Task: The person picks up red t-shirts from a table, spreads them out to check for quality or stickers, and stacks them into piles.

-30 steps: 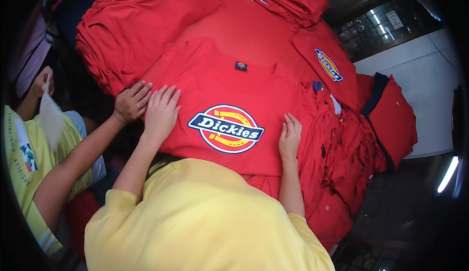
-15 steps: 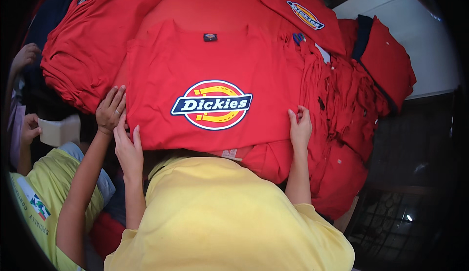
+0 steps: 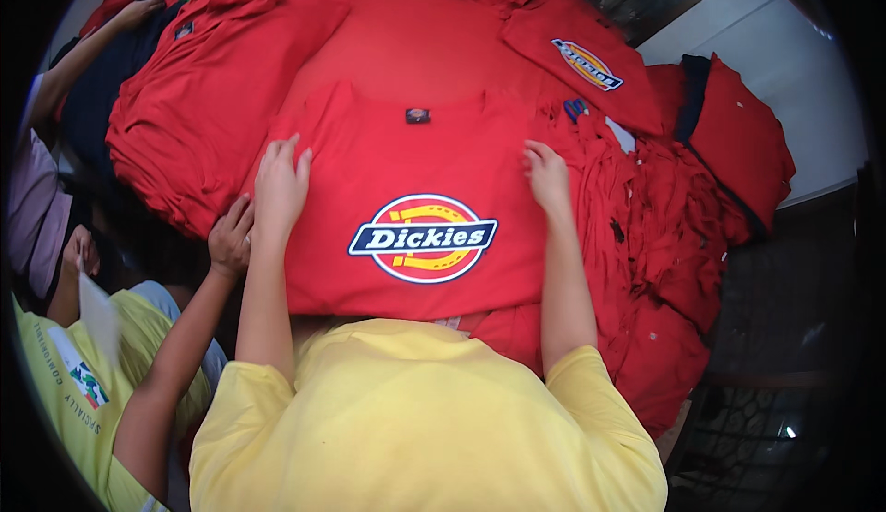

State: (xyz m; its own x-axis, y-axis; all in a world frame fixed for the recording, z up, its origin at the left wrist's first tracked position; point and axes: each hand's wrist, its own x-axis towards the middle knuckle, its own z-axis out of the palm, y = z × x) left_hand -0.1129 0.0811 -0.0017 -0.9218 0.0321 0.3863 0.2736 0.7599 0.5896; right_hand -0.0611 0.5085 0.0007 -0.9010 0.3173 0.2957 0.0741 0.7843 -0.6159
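Observation:
A red T-shirt (image 3: 323, 272) lies spread in front of me, its chest bearing a big oval print in yellow, white and dark blue. A small dark label (image 3: 418, 116) sits inside its neckline. My left hand (image 3: 281, 184) rests by the shirt's upper left side, fingers stretched and thumb apart. Over at the upper right side, my right hand (image 3: 551, 178) hovers at or just above the cloth, fingers slightly bent and apart; whether it touches cannot be told. Neither hand holds anything that I can see.
A co-worker's hand (image 3: 231, 240) lies at the shirt's left edge; another person holds a blurred white sheet (image 3: 97, 314). Red garments are heaped left (image 3: 198, 120) and right (image 3: 637, 235). Blue-handled scissors (image 3: 576, 109) lie on the right heap, beside a white paper (image 3: 621, 136).
Both my hands have moved up from the shirt's lower edge to its upper sides. The whole scene sits lower and further right in view. A co-worker's arm now reaches in at far left.

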